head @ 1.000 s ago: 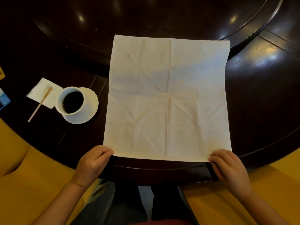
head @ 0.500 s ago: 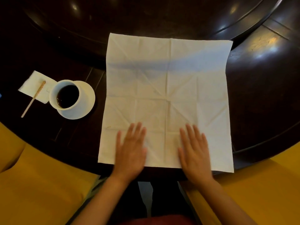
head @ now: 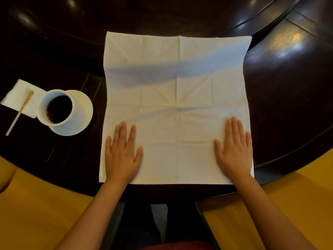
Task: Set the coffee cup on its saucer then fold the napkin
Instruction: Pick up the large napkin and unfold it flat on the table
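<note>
Table (head: 288, 98) dark, glossy: slick under paper. Napkin (head: 177, 83) spread flat, far half draped onto raised centre ring, so fold may skew. Left hand (head: 123, 156), right hand (head: 234, 154) flat, fingers straight, pressing near corners; uneven push wrinkles it. Cup (head: 55, 109) on saucer (head: 81, 112), full: stray elbow spills.

The napkin (head: 177, 105) is showing white to cream, crossed by a grid of straight and diagonal crease lines, with a bluish-grey band of shade running across its far half. The coffee cup (head: 55, 108) and saucer (head: 81, 112) are showing white near the table's left edge; the coffee is appearing near black. The table (head: 288, 87) is reading as very dark glossy brown, carrying pale reflections. The small tissue (head: 17, 98) is white, the stirrer (head: 19, 112) pale tan. The seats (head: 36, 204) are showing mustard yellow.
</note>
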A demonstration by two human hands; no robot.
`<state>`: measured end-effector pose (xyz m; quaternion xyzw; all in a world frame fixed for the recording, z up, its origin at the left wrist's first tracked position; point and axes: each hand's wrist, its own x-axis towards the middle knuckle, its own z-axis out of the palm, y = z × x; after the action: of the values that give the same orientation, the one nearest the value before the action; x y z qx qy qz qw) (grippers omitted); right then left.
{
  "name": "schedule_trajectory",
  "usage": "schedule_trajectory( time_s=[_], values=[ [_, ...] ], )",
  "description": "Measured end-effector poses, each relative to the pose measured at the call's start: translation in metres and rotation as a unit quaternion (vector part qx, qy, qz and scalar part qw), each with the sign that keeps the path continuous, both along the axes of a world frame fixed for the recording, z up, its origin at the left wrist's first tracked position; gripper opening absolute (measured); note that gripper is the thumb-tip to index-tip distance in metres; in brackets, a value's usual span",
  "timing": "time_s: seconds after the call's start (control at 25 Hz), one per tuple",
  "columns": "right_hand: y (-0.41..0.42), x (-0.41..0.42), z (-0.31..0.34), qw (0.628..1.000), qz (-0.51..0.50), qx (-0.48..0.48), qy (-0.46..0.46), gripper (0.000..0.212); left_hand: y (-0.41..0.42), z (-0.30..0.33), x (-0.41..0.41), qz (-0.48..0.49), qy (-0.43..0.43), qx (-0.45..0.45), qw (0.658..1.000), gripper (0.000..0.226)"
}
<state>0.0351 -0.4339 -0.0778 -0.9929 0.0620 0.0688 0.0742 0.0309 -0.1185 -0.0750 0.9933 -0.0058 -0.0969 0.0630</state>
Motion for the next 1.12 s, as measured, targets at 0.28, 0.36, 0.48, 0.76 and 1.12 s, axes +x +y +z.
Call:
schedule_trajectory(
  time_s=[0.28,0.36,0.48,0.76,1.12],
  values=[
    [-0.001,-0.023,0.008,0.999,-0.015,0.017,0.024,0.068,-0.005,0.009,-0.018,0.009,0.023,-0.010,1.000,0.066],
    [-0.001,-0.038,0.010,0.999,-0.019,0.025,0.033,0.068,-0.006,0.011,-0.038,0.014,0.026,-0.024,0.999,0.067],
    [0.008,-0.034,0.018,0.998,-0.040,0.054,0.011,0.066,-0.015,0.014,-0.045,0.018,0.017,-0.057,0.998,0.070],
    [0.082,0.076,0.011,0.987,0.147,0.059,-0.013,0.054,-0.088,0.005,0.081,-0.109,-0.033,-0.025,0.993,0.061],
    [-0.013,0.144,0.000,0.996,0.091,-0.004,0.003,0.063,-0.021,-0.008,0.113,-0.011,-0.028,0.018,0.999,0.071]
  ],
)
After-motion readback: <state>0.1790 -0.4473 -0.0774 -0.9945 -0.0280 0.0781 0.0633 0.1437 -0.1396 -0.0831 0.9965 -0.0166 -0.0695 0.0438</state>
